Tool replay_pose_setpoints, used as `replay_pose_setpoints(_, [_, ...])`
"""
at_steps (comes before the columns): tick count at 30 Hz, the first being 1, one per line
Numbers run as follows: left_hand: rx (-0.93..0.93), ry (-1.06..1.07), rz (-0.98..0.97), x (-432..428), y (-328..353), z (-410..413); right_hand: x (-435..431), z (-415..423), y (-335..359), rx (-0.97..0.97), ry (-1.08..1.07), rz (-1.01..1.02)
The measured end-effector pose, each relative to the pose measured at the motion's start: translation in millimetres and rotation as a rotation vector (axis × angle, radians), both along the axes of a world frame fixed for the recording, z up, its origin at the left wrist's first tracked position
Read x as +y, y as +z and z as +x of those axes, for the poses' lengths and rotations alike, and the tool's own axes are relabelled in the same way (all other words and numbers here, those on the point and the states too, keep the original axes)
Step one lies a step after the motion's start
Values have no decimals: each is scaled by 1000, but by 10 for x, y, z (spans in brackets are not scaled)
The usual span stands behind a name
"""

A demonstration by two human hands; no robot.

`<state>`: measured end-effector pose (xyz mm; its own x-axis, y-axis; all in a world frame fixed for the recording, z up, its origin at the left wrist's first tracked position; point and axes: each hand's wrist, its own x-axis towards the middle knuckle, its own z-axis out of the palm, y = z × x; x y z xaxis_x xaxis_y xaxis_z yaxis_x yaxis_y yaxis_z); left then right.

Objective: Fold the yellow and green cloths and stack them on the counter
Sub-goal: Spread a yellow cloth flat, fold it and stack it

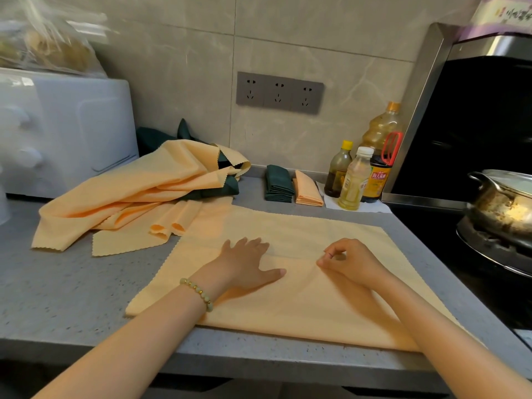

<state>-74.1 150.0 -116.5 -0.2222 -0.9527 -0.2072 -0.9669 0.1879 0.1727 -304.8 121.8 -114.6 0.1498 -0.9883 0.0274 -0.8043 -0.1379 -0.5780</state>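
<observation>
Seen from the head camera, a large pale yellow cloth with pinked edges [302,298] lies spread flat on the grey speckled stone counter [72,289], its near edge reaching the counter's front lip. The left hand [247,263] rests palm down on the middle of this cloth, fingers straight and slightly spread, thumb stretched out to the right; a bracelet of pale green and gold beads [198,292] circles its wrist. The right hand [351,260] sits just beside it on the same cloth, its fingers curled in with thumb and forefinger drawn close together; whether they pinch the fabric cannot be told. Behind and left of the spread cloth is a loose heap of unfolded yellow cloths [129,197], with crumpled dark green cloths [221,190] showing beneath and behind it. Toward the back wall stands a folded stack of dark green cloths [277,184], and touching its right side a folded stack of yellow cloths [306,188]. Right of these stacks are three bottles: a small dark bottle with a yellow cap [338,169], a clear plastic bottle with a white cap [355,182] in front of it, and a tall oil bottle with a red handle [380,156] behind. A white boxy appliance [66,133] fills the left rear of the counter, a grey three-socket wall panel [279,92] is set in the tiled wall, and a worn steel pot with a lid [503,203] sits on the black stove at the right edge.
</observation>
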Motion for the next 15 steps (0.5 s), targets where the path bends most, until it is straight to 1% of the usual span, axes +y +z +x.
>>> replay_pose_setpoints(12, [-6, -91, -9, 237, -48, -458, 8, 42, 1, 27, -27, -17])
replay_pose_setpoints(15, [-31, -95, -30, 261, -101, -493, 29, 75, 13, 60, -40, -10])
